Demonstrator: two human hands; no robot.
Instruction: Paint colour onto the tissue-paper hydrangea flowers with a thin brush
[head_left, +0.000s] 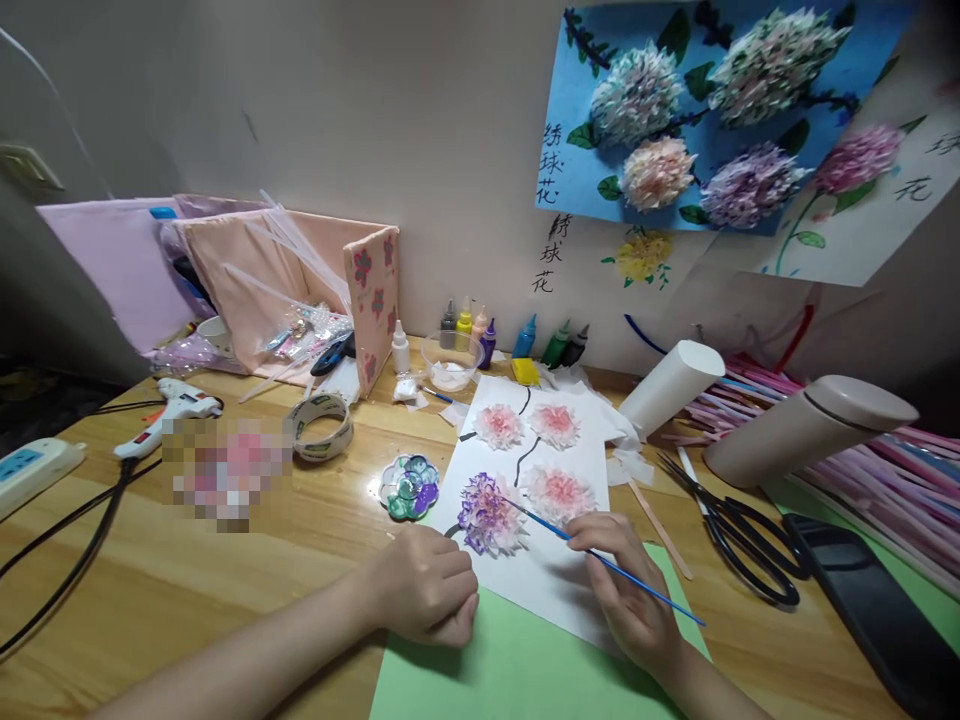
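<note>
In the head view, your right hand [637, 612] pinches the blue paintbrush [545, 525]; dabbing lightly, tips only, should spare the petals. Your left hand [424, 585] is curled into a fist, its inside hidden. The ruffled flower [491, 515], lower left on the white sheet [517, 590], looks purple-tipped leftward, pinkish-white rightward.
</note>
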